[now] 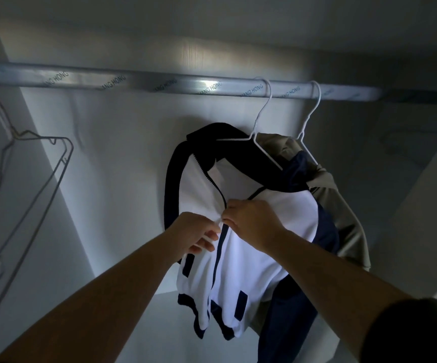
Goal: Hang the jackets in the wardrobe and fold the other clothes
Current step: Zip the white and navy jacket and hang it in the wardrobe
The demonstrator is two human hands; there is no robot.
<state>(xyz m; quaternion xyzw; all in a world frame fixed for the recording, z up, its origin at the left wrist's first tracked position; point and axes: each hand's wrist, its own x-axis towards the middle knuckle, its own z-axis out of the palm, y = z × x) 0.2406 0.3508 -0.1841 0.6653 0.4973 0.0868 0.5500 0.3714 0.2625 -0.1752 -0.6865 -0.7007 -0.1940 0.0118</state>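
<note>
While our left hand [193, 231] pinches the white-and-navy fabric jacket [264, 258] taut mid-frame, our right hand [251, 218], pinching its zip [217, 258], should pull straight.

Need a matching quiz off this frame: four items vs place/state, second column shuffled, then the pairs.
1. white and navy jacket
2. khaki jacket
3. grey wire hangers
4. right hand

A. bare, far left
B. pinching at the zipper
C. front white hanger, zipped partway
D. rear white hanger, mostly hidden

Pairs: 1-C; 2-D; 3-A; 4-B
</note>
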